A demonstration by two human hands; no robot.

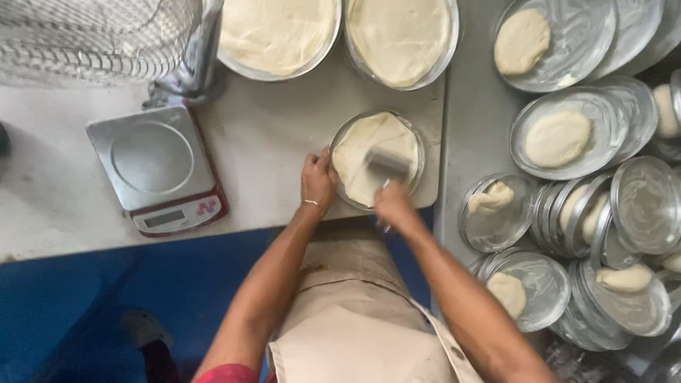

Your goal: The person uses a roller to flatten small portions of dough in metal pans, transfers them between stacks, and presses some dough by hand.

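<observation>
Risk of tearing the dough sheet (362,152) or pushing it unevenly past the rim, judging by the small roller (387,163) bearing down near the 4 o'clock edge of the round metal pan (340,138); too hard a stroke there could also skid the pan across the pale worktop (269,135), since only fingertips steady it. Could also leave a thick patch toward 11 o'clock, well away from the roller. Left hand (317,181) at the pan's 8 o'clock side, fingers loosely curled and spread, tips touching the rim, gripping nothing. Right hand (394,206) at 5 o'clock, clenched around the roller's handle, roller blurred on the dough. Pan set at the worktop's near edge, at 3 o'clock from the digital kitchen scale (159,167); two larger dough-lined pans (401,39) at 12 o'clock; stacked pans with dough balls (557,138) away at 3 o'clock.
</observation>
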